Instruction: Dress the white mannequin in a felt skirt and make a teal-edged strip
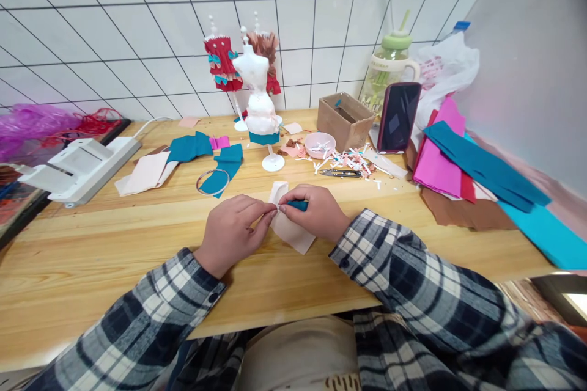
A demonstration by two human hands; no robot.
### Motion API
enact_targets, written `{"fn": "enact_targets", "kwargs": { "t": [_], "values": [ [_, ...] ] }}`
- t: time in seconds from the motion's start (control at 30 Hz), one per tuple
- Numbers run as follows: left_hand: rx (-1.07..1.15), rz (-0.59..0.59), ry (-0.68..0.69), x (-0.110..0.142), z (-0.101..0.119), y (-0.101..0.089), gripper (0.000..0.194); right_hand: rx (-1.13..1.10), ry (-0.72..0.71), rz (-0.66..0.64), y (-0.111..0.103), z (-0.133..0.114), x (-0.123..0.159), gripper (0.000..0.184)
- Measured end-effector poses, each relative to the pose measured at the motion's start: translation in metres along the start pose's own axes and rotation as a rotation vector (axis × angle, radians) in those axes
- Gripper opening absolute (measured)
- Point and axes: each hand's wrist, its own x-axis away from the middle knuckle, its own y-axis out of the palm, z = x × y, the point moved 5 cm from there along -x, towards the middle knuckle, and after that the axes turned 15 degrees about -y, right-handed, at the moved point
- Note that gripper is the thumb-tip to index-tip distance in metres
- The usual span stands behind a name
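My left hand (232, 229) and my right hand (316, 212) meet over the wooden table (137, 256), both pinching a pale pink piece of felt (291, 233) at its upper edge. A small teal object (298, 204) shows between the fingers of my right hand; I cannot make out what it is. Behind the hands stands a small white mannequin (259, 98) on a stand, with a teal band at its base. Small scissors (340, 173) lie just beyond my right hand.
Teal and pink felt scraps (202, 153) and a wire ring (213, 182) lie at the left. A white device (82, 168), a cardboard box (343, 119), a pink dish (320, 144), a propped phone (398, 117), a green bottle (389, 67) and stacked felt sheets (477, 171) surround the work area.
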Motion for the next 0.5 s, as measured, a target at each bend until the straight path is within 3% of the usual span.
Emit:
{"fn": "enact_targets", "kwargs": {
  "t": [0.2, 0.5],
  "values": [
    [-0.044, 0.054, 0.008, 0.002, 0.001, 0.0, 0.015, 0.156, -0.1, -0.023, 0.0, -0.008, 0.002, 0.012],
    [-0.053, 0.063, -0.09, 0.002, -0.002, 0.002, 0.017, 0.296, -0.054, -0.082, 0.005, -0.015, 0.006, 0.017]
  ]
}}
